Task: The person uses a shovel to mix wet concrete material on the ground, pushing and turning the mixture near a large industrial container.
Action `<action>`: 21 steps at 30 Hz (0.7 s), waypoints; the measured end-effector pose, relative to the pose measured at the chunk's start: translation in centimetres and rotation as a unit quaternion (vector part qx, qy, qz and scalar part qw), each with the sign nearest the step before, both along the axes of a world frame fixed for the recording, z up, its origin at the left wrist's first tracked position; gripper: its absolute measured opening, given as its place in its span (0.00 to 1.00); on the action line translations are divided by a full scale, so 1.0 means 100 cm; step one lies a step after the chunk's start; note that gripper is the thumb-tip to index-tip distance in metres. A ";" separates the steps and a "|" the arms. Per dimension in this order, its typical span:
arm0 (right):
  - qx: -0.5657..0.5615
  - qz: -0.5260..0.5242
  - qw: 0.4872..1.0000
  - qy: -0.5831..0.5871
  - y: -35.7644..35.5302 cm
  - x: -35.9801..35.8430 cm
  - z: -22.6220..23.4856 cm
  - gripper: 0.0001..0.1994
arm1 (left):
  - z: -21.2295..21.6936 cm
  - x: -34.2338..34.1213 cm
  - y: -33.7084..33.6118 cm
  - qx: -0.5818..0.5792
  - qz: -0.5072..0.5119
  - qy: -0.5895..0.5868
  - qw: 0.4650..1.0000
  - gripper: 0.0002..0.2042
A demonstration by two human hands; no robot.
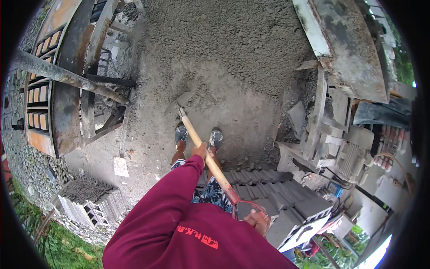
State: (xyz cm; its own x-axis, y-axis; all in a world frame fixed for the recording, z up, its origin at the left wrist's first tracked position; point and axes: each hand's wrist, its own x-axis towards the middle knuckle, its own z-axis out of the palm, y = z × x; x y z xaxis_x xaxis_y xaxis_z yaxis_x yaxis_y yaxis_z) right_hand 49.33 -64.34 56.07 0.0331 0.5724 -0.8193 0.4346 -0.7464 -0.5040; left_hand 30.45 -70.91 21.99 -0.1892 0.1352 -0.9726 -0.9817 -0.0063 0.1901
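Grips a long shovel point(215, 169) with a pale round wooden shaft in the left hand point(200, 150), closed partway along the wood. Clasps the shovel's red metal end handle point(232, 197) in the right hand point(259, 219), just beside the maroon sweatshirt point(197, 251). Angles the grey metal blade point(182, 99) down to the dusty grey floor point(152, 134), just ahead of dark shoes point(181, 133). Faces crumbly grey mix point(233, 49) spread toward the floor's far edge, with a rust-stained metal bench point(358, 67) at its right edge and ridged dark-grey tiles point(264, 184) stacked nearer.
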 end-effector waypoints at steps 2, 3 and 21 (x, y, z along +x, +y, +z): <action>0.018 0.016 1.000 0.019 -0.003 -0.001 0.027 0.19 | 0.014 0.018 -0.007 -0.014 -0.003 -0.006 1.000 0.16; 0.016 0.017 1.000 0.016 -0.004 -0.002 0.028 0.19 | 0.016 0.020 -0.005 -0.017 -0.002 -0.009 1.000 0.16; 0.467 0.381 0.792 -0.095 0.268 -0.031 -0.004 0.30 | -0.046 -0.045 0.266 0.135 0.299 -0.137 0.935 0.06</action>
State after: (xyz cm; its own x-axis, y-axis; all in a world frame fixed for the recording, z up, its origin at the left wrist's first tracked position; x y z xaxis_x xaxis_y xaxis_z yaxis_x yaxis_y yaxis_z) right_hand 46.26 -37.52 55.68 -0.5421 0.8390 -0.0473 0.7134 0.4297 -0.5536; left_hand 25.93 -44.34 17.35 -0.0571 0.3325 -0.9414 -0.7994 -0.5801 -0.1564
